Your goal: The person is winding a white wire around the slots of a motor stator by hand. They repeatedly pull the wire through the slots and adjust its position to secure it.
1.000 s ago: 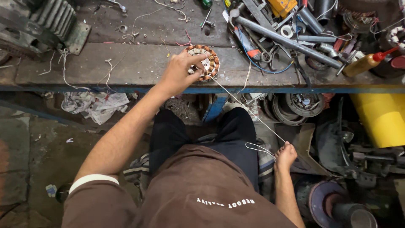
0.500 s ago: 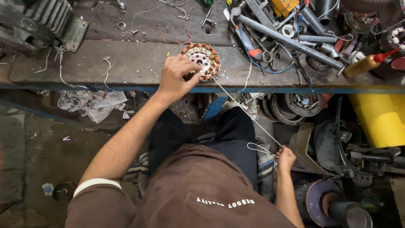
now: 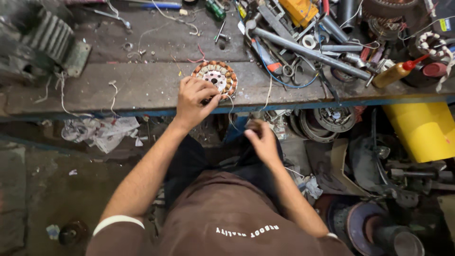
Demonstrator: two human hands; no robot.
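Left hand (image 3: 195,97) pins the round wound stator (image 3: 215,77) on the bench edge (image 3: 118,90), steadying it; right hand (image 3: 262,140), blurred below, pinches thin wire (image 3: 231,111).

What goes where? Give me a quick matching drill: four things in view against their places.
Things:
1. stator
2. squeeze bottle
3. yellow container
4. crumpled paper

Places:
a. below the bench, far right
b. on the bench under the left hand
c. on the floor, left of the person
d. on the bench, right end

Pairs: 1-b, 2-d, 3-a, 4-c
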